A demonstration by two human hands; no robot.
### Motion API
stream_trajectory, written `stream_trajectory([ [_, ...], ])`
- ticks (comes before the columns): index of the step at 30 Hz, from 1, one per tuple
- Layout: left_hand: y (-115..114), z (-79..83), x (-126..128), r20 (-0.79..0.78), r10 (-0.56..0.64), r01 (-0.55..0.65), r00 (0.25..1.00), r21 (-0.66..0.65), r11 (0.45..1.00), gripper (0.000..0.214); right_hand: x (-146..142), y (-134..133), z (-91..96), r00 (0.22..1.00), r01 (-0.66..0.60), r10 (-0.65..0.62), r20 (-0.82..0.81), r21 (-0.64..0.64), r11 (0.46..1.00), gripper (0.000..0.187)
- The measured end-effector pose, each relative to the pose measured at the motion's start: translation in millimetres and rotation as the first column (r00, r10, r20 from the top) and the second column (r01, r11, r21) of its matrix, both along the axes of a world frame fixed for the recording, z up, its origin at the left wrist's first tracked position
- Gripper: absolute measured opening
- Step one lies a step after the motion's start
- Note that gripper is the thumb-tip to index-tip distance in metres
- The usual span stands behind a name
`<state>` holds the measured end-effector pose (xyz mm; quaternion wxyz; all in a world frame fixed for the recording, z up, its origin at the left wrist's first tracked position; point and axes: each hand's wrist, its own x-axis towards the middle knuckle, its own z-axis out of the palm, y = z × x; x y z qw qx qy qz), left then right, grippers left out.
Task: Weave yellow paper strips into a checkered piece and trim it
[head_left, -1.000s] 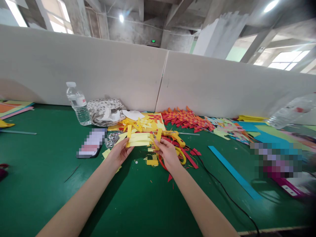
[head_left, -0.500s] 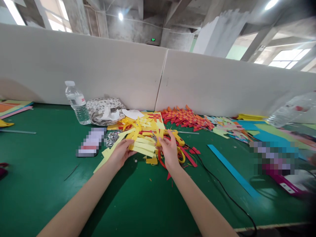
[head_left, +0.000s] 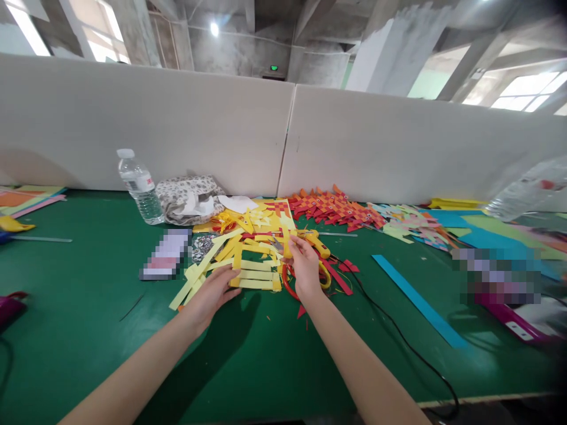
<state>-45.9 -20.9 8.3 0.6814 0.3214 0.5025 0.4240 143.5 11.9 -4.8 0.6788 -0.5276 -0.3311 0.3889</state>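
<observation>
My left hand (head_left: 215, 293) grips the left edge of a yellow paper piece (head_left: 236, 265) with several pale strips (head_left: 257, 275) running out to the right, between thumb and fingers. Closed in a pinch, my right hand (head_left: 305, 265) holds a short yellow paper strip (head_left: 287, 242) upright at the far right end of those strips. Scissors (head_left: 326, 275) with red and yellow handles lie partly hidden under my right hand. Just behind it rests a yellow glue gun (head_left: 316, 242) with a black cord. Loose pale yellow strips (head_left: 190, 283) lie left of the held piece.
Red and orange woven paper pieces (head_left: 336, 208) are heaped at the back. A water bottle (head_left: 140, 188) and a phone (head_left: 167, 254) are on the left. A blue strip (head_left: 416, 300) and the black cord (head_left: 394, 333) cross the green table (head_left: 274, 366) on the right.
My left hand has lowered slightly with the paper piece, whose strips now lie flatter and spread apart. My right hand still pinches the yellow strip and has barely moved.
</observation>
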Motion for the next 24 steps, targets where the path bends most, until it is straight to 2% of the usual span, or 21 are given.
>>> stream_trajectory([
  [1, -4, 2.3, -3, -0.070, 0.014, -0.014, 0.997, 0.012, 1.000, 0.031, 0, 0, 0.3, 1.000, 0.005, -0.005, 0.000, -0.021, 1.000, 0.043],
  [4, -10, 6.5, -14, -0.243, -0.039, 0.057, 0.969, 0.067, 0.996, 0.043, -1, 0, 1.5, 1.000, 0.007, -0.007, 0.006, -0.058, 0.998, 0.045],
  [6, -8, 8.4, -23, -0.407, -0.095, 0.172, 0.908, 0.159, 0.972, 0.045, -2, -1, 2.2, 1.000, 0.001, -0.001, 0.004, -0.064, 0.998, 0.046],
  [7, -6, 9.2, -27, -0.515, -0.078, 0.215, 0.854, 0.213, 0.953, 0.045, -2, -1, 2.5, 1.000, -0.003, 0.003, 0.004, -0.066, 0.998, 0.047],
  [9, 2, 10.4, -34, -0.670, -0.050, 0.358, 0.741, 0.331, 0.873, 0.038, -2, -1, 3.1, 1.000, -0.008, 0.008, 0.000, -0.073, 0.997, 0.049],
  [11, 11, 10.5, -37, -0.767, -0.033, 0.522, 0.641, 0.405, 0.750, 0.026, -3, -1, 3.5, 1.000, -0.011, 0.011, 0.000, -0.085, 0.996, 0.049],
  [13, 21, 9.8, -34, -0.829, -0.053, 0.648, 0.556, 0.393, 0.653, 0.020, -3, -2, 3.3, 0.999, -0.022, 0.025, 0.032, -0.095, 0.995, 0.050],
  [15, 29, 9.2, -26, -0.873, -0.088, 0.741, 0.481, 0.351, 0.573, 0.020, -3, -3, 1.9, 0.988, -0.053, 0.066, 0.137, -0.094, 0.994, 0.051],
  [18, 40, 9.3, -10, -0.881, -0.114, 0.787, 0.459, 0.344, 0.513, 0.018, -2, -5, -2.3, 0.921, -0.088, 0.105, 0.376, -0.061, 0.994, 0.051],
  [20, 46, 9.0, 0, -0.872, -0.084, 0.779, 0.482, 0.382, 0.498, 0.017, -2, -5, -5.5, 0.860, -0.086, 0.090, 0.503, -0.032, 0.996, 0.051],
  [24, 56, 3.8, 8, -0.865, 0.021, 0.728, 0.501, 0.435, 0.530, 0.013, -1, -5, -10.2, 0.735, -0.139, 0.107, 0.670, -0.006, 0.990, 0.058],
])
